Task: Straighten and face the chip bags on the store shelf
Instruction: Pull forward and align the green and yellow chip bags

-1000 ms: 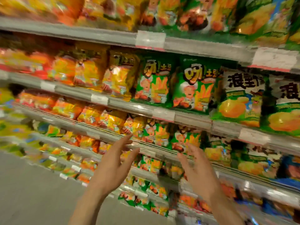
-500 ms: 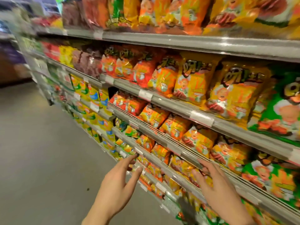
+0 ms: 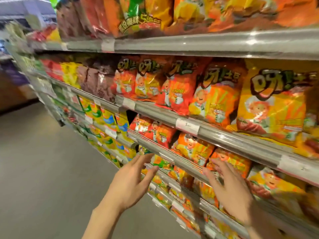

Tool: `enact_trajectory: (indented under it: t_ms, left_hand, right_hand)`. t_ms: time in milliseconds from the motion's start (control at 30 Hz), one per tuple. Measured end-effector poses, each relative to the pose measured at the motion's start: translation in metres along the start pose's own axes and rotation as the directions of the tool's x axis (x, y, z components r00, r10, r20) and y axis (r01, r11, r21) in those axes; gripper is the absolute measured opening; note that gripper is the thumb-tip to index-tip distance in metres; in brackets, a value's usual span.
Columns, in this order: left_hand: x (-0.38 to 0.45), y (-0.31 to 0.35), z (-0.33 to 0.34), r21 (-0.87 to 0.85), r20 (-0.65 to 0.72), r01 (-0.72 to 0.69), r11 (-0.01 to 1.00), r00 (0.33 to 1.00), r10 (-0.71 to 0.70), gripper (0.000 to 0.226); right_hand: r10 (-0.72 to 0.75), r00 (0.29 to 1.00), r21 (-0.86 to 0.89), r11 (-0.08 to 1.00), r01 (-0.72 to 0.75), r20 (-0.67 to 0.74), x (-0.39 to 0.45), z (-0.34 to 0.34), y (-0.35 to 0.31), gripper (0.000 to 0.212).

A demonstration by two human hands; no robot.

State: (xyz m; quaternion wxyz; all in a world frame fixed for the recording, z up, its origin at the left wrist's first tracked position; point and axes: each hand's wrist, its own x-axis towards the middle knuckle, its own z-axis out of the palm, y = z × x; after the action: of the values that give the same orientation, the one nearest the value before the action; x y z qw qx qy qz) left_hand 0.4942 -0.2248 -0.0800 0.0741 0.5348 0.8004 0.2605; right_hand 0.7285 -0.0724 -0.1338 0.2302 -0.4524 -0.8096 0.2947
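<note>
Both hands, left hand [image 3: 128,180] and right hand [image 3: 229,188], are now reaching with grip apart, empty, toward glossy orange chip bags [image 3: 195,149] on the grey metal shelf [image 3: 172,157], having shifted leftward from green bags, facing unstarted.

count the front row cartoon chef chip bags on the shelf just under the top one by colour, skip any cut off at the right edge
red to red-orange glossy chip bags: 3
orange glossy chip bag: 1
yellow glossy chip bag: 1
total: 5
</note>
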Motion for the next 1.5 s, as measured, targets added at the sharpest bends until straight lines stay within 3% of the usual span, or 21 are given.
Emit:
enact_trajectory:
  t_ms: [133,300,467,633,800,1033,1133,1300,1500]
  left_hand:
    - [0.047,-0.031,-0.002,-0.041,0.043,-0.048,0.998,0.998,0.050,0.052]
    - [0.107,-0.066,0.001,-0.131,0.141,-0.181,0.975,0.970,0.199,0.054]
    - [0.163,-0.100,-0.006,-0.192,0.245,-0.371,0.908,0.878,0.411,0.054]
    - [0.208,-0.116,-0.023,-0.280,0.154,-0.526,0.803,0.801,0.578,0.048]
    - [0.239,-0.103,-0.046,-0.319,0.074,-0.618,0.718,0.739,0.669,0.040]
    - [0.267,-0.057,-0.070,-0.140,0.008,-0.690,0.710,0.717,0.697,0.057]
    - [0.277,-0.046,-0.068,-0.179,-0.058,-0.650,0.738,0.756,0.652,0.057]
    - [0.290,-0.027,-0.049,-0.197,-0.032,-0.575,0.794,0.813,0.581,0.069]
    - [0.298,-0.020,-0.031,-0.237,-0.020,-0.526,0.817,0.843,0.537,0.071]
  right_hand:
    - [-0.002,0.995,-0.025,1.000,0.000,-0.098,0.025,0.019,-0.013,0.055]
    - [0.202,0.969,-0.066,0.975,-0.213,-0.143,0.040,0.032,-0.037,0.059]
    - [0.370,0.883,-0.138,0.896,-0.421,-0.290,0.027,0.052,-0.077,0.070]
    - [0.409,0.775,-0.151,0.832,-0.533,-0.482,0.020,0.071,-0.121,0.050]
    - [0.261,0.763,-0.322,0.791,-0.520,-0.592,0.019,0.052,-0.138,0.053]
    - [0.044,0.780,-0.506,0.738,-0.447,-0.625,0.057,-0.002,-0.149,0.050]
    - [-0.039,0.771,-0.545,0.730,-0.412,-0.636,0.079,-0.016,-0.146,0.051]
    - [0.013,0.744,-0.494,0.740,-0.456,-0.668,0.119,-0.020,-0.141,0.069]
    - [-0.177,0.803,-0.642,0.706,-0.299,-0.568,0.154,0.004,-0.163,0.058]
